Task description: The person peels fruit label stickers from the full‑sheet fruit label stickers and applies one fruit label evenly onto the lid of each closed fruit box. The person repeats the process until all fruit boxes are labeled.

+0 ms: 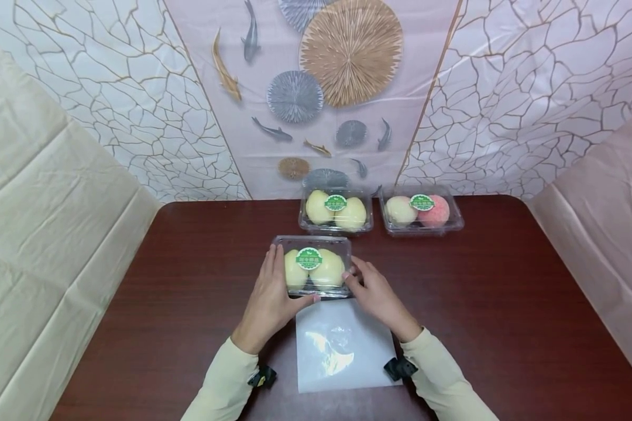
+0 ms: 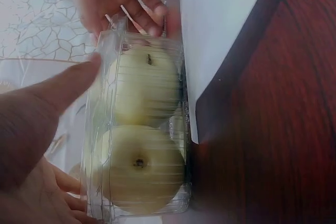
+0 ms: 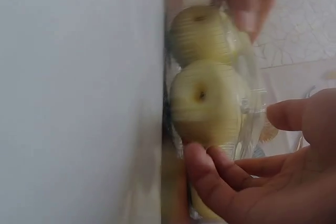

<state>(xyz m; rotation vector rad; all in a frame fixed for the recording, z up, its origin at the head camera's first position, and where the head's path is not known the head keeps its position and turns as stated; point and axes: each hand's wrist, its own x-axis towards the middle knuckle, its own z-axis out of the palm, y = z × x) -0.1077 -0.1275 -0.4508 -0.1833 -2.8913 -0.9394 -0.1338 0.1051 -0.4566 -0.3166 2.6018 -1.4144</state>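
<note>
A clear plastic fruit box (image 1: 318, 240) with a round green label (image 1: 309, 258) sits on the table, two pale yellow-green fruits (image 2: 142, 169) inside it. My left hand (image 1: 268, 298) holds its left end, fingers along the side and thumb by the front edge. At the opposite end, my right hand (image 1: 374, 292) grips the right side, thumb near the lid rim and fingertips against the wall. Directly in front of the box lies a white glossy sheet (image 1: 342, 351). The box's underside is hidden.
Behind stand two more clear boxes: one (image 1: 336, 227) with two yellow-green fruits, and another (image 1: 421, 228) with a whitish and a pink fruit. The dark red table (image 1: 200, 280) meets a patterned cloth backdrop (image 1: 189, 146) at its far edge.
</note>
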